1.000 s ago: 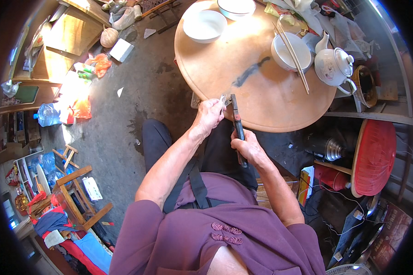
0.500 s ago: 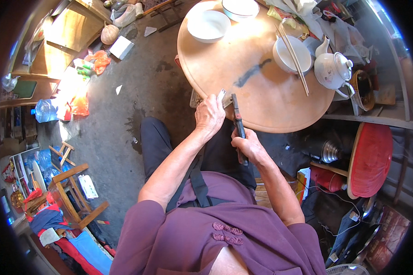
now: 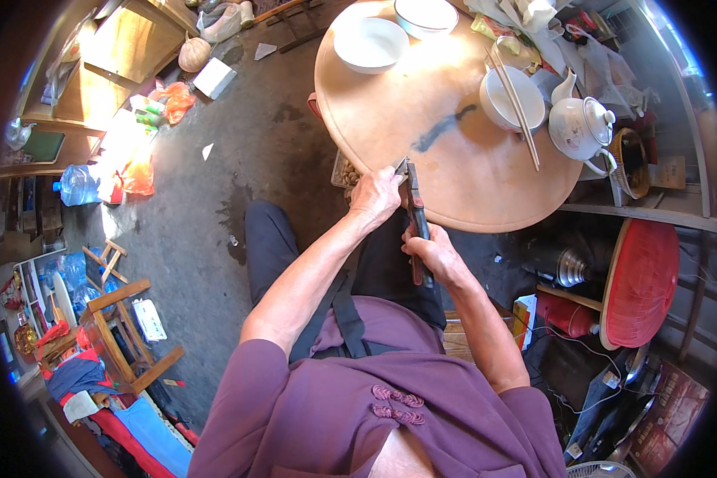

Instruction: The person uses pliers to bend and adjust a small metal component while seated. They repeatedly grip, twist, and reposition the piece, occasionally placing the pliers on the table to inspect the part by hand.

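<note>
Left hand [image 3: 377, 195] has shifted rightward in the head view, pinching a shiny metal piece [image 3: 402, 166] beside the tip of the pliers [image 3: 417, 211] (dark, partly reddish); right hand [image 3: 432, 248] grips their handles by the table [image 3: 486, 191] edge, brown surface stretching ahead to a white bowl [image 3: 495, 105]

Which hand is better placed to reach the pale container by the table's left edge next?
Probably the left: the left hand is nearer the pale container, though it holds a small shiny piece. The right hand is farther over, gripping a long dark tool.
</note>
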`<state>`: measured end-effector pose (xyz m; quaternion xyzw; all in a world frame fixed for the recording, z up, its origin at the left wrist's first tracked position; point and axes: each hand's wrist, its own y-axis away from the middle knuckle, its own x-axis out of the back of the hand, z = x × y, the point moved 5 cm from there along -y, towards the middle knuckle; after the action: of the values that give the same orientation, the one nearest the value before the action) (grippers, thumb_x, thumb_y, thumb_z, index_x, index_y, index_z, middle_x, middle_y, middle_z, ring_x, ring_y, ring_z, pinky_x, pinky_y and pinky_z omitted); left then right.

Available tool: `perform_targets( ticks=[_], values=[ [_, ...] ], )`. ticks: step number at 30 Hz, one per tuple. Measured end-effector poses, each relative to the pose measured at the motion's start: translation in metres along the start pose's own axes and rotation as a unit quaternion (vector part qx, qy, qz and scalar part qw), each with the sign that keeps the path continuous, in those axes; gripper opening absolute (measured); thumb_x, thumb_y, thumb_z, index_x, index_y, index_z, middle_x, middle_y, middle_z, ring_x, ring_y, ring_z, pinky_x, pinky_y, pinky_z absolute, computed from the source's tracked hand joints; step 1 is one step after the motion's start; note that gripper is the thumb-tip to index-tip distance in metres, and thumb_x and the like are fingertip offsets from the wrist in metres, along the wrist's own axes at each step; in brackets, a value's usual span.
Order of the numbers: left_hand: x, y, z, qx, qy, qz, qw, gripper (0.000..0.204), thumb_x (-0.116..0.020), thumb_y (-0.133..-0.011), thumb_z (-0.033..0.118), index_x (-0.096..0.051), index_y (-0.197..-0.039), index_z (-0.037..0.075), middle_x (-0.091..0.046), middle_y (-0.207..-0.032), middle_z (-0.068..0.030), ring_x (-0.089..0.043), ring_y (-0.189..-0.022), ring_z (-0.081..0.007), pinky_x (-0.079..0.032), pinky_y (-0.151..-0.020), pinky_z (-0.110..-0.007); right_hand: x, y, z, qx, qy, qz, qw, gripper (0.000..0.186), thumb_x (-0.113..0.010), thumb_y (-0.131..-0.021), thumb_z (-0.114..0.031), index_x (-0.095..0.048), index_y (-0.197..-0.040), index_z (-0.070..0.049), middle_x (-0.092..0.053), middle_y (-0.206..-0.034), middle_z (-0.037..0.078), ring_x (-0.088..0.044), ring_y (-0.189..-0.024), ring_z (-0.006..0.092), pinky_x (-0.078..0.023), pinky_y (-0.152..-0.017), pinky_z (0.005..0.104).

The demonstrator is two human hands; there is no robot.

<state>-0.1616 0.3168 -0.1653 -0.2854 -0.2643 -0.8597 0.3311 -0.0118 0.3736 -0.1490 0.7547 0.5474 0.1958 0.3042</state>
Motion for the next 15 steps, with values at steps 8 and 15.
perform_targets(
  ticks=[8, 15],
  values=[
    [-0.003, 0.006, -0.001, 0.051, 0.069, 0.046, 0.995, 0.026, -0.053, -0.091, 0.028, -0.061, -0.084, 0.004, -0.063, -0.078, -0.0240, -0.062, -0.080, -0.0433, -0.047, -0.068, -0.051, -0.001, -0.002, -0.006, -0.027, 0.011, 0.001, 1.000, 0.011, -0.059, -0.072, -0.012, -0.055, -0.079, -0.005, -0.053, -0.070, 0.004, -0.050, -0.062, 0.0148, -0.040, -0.056, 0.0289],
    [-0.010, 0.007, -0.003, 0.027, 0.124, 0.089, 0.988, 0.024, -0.052, -0.092, 0.023, -0.058, -0.081, 0.002, -0.060, -0.074, -0.0256, -0.060, -0.076, -0.0451, -0.046, -0.066, -0.051, -0.002, -0.001, -0.008, -0.006, 0.022, 0.008, 1.000, 0.012, -0.058, -0.072, -0.012, -0.055, -0.081, -0.004, -0.053, -0.071, 0.004, -0.052, -0.063, 0.0151, -0.043, -0.058, 0.0301]
  ],
)
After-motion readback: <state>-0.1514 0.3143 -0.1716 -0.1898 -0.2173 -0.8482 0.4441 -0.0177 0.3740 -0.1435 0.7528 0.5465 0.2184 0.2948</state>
